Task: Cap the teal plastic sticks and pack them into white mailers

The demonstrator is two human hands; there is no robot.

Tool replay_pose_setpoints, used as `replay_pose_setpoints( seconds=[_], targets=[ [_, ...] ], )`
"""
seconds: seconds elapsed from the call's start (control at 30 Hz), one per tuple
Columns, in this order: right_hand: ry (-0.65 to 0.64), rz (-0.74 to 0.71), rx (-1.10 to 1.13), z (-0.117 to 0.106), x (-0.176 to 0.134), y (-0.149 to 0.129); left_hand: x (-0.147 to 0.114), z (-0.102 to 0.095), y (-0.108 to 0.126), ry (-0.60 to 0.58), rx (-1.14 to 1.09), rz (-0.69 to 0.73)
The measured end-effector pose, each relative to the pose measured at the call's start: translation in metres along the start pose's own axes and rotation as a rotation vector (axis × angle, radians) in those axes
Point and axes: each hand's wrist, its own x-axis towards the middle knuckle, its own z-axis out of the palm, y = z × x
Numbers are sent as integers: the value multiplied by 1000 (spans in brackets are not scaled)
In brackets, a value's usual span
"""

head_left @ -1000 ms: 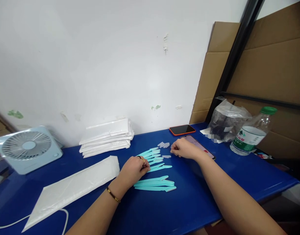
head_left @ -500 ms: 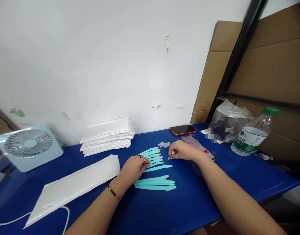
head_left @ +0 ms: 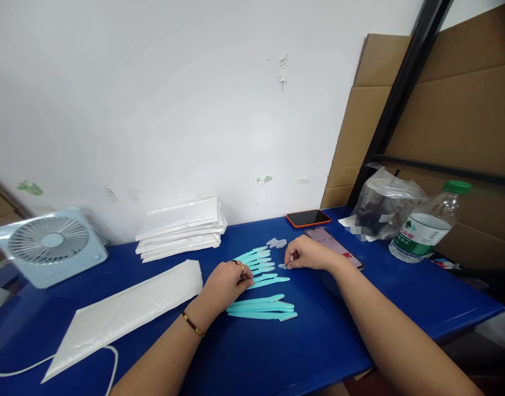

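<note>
My left hand (head_left: 228, 279) is closed on the handle of a turquoise eyebrow razor (head_left: 265, 279), its fingers hiding part of the handle. Beyond it lies a row of similar razors (head_left: 258, 258), several with clear covers on their blade ends. A nearer group of turquoise razors (head_left: 261, 308) rests to the right of my left wrist. In my right hand (head_left: 300, 254), thumb and fingers pinch a small translucent blade cap (head_left: 282, 267) just right of the razor tips. Several loose blade caps (head_left: 276, 242) lie on the blue table (head_left: 318, 330) beyond that hand.
Behind my left hand stand stacked white padded envelopes (head_left: 182, 228), with another envelope (head_left: 129, 313) nearer. A blue fan (head_left: 50, 247) is at the left. Two phones (head_left: 308, 218) lie beyond and under my right forearm. At right are a bagged container (head_left: 384, 201) and a water bottle (head_left: 426, 225).
The blade cap in my right hand has turned from slanting down to pointing left toward the razors. The uncapped tip of the razor at my left fingers now shows more clearly.
</note>
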Motion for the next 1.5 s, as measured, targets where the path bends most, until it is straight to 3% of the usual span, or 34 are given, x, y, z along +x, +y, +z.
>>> replay_pose_setpoints(
  seconds=[0.2,0.33,0.43,0.5,0.57,0.63,0.7,0.87,1.2,1.37,1.5],
  targets=[
    [-39,-111,55,15,7,-8,2,3,-2,8,-41,-41],
    [16,-171,60,28,13,-18,4,5,-1,4,-40,-43],
    [63,-186,62,25,14,-14,5,6,-1,23,-8,-39],
    [172,-135,46,15,11,-2,4,6,0,63,21,-30],
    [362,-23,-19,1,6,14,2,4,2,112,37,-27],
    [416,96,-115,-10,2,31,0,1,4,117,31,-14],
    [368,151,-179,-15,0,41,-2,-1,7,66,19,11],
    [277,111,-207,-8,5,38,-2,2,7,-32,3,17],
    [-190,82,172,-7,-6,24,-2,5,5,5,-59,-20],
    [-143,101,169,-5,-7,19,-3,7,4,22,-69,-54],
    [-167,37,109,-1,-6,6,-3,8,2,24,-64,-51]
  ],
)
